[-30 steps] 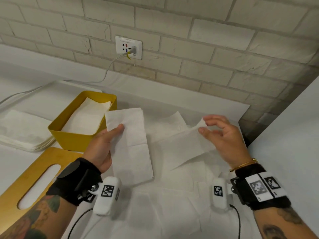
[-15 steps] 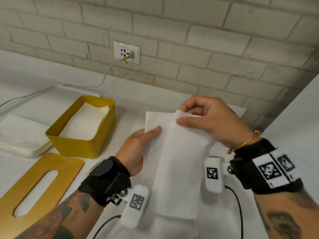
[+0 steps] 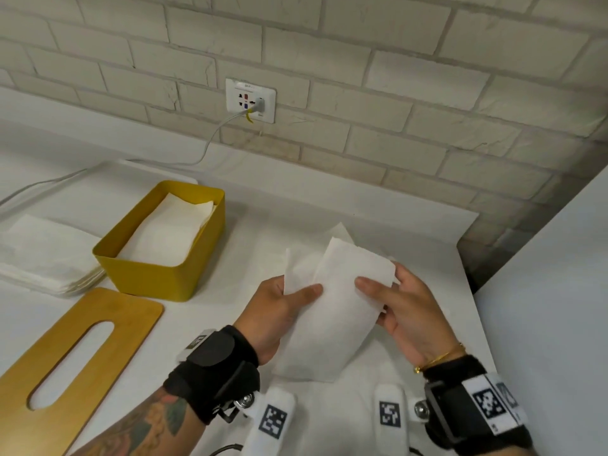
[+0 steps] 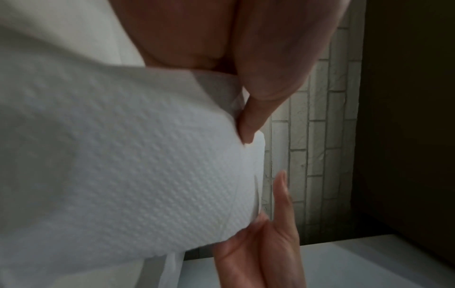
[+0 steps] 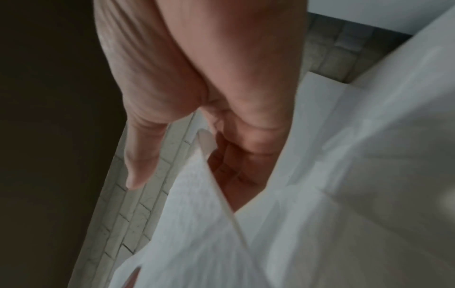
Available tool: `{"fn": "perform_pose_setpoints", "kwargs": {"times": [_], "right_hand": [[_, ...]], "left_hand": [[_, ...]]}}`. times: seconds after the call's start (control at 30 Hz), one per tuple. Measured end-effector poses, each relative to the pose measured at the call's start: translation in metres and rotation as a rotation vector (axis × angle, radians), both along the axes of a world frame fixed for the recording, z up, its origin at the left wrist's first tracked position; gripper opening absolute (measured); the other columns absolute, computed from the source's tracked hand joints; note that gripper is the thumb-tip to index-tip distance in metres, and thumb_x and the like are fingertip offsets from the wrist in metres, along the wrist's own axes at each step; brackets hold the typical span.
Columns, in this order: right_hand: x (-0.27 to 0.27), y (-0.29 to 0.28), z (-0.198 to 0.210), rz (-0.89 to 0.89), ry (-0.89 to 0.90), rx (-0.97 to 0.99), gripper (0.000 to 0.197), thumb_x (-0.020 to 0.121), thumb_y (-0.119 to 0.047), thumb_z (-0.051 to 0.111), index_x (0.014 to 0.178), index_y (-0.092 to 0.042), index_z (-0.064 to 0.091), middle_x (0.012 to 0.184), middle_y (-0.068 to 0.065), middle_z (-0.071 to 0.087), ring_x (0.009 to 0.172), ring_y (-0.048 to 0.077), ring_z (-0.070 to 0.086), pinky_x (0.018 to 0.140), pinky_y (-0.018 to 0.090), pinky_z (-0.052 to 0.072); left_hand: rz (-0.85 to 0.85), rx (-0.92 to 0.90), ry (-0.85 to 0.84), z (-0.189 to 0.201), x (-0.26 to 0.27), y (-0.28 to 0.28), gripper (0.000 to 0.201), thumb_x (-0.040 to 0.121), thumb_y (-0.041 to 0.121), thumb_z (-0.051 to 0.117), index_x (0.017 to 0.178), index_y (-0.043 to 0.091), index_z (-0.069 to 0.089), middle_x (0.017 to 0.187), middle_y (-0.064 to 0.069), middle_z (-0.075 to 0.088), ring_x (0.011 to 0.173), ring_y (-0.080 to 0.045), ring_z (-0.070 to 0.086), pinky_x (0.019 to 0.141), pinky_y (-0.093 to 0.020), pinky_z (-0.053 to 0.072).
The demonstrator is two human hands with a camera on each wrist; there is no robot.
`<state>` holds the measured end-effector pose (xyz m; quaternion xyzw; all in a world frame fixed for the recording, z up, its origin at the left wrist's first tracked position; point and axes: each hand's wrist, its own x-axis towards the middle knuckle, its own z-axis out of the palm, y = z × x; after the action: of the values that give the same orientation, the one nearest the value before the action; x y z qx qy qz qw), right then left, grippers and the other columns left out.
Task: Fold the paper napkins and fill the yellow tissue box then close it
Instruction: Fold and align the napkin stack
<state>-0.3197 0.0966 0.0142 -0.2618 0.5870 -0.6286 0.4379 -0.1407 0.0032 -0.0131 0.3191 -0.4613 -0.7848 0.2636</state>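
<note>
Both grips are pinching the folded napkin (image 3: 332, 311): left hand (image 3: 273, 311) and right hand (image 3: 411, 311) are pressing the fold. Next it is going into the yellow tissue box (image 3: 158, 278) at ten o'clock.

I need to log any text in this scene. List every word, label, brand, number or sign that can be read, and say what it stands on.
No text can be read as words.
Wall socket plate: a faint printed line along its top edge, too small and blurred to read.
Left wrist camera: a black-and-white square code marker, no letters.
Right wrist camera: the same kind of marker.
Right wrist strap: two such markers, with tiny print beneath, unreadable.
</note>
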Motion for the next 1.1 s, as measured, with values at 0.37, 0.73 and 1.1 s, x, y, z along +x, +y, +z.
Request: {"fn": "perform_pose_setpoints", "kwargs": {"times": [0.37,0.73,1.1], "right_hand": [[-0.005,0.023,0.036,0.046,0.105,-0.266,0.035,0.074,-0.013,0.076,0.109,-0.008,0.077,0.116,0.013,0.075,0.112,0.028,0.07,0.088,0.033,0.057],[0.023,-0.009,0.038,0.113,0.355,-0.063,0.026,0.09,-0.006,0.072,0.113,-0.016,0.069,0.1,0.005,0.079,0.095,0.023,0.076,0.094,0.049,0.057],[0.019,-0.016,0.032,0.04,0.395,-0.002,0.022,0.088,-0.013,0.076,0.108,-0.018,0.069,0.094,0.003,0.079,0.09,0.023,0.076,0.092,0.056,0.057]], "left_hand": [[0.048,0.111,0.121,0.014,0.006,-0.02,0.031,0.102,0.015,0.053,0.128,0.002,0.063,0.122,-0.018,0.071,0.109,-0.035,0.071,0.092,-0.045,0.057],[-0.065,0.039,0.211,0.033,0.0,0.001,0.046,0.1,0.041,0.043,0.133,0.017,0.063,0.127,-0.01,0.071,0.119,-0.028,0.067,0.102,-0.044,0.052],[-0.095,-0.01,0.171,0.03,-0.001,0.002,0.056,0.098,0.057,0.036,0.132,0.02,0.062,0.127,-0.005,0.071,0.119,-0.021,0.067,0.101,-0.039,0.051]]}}
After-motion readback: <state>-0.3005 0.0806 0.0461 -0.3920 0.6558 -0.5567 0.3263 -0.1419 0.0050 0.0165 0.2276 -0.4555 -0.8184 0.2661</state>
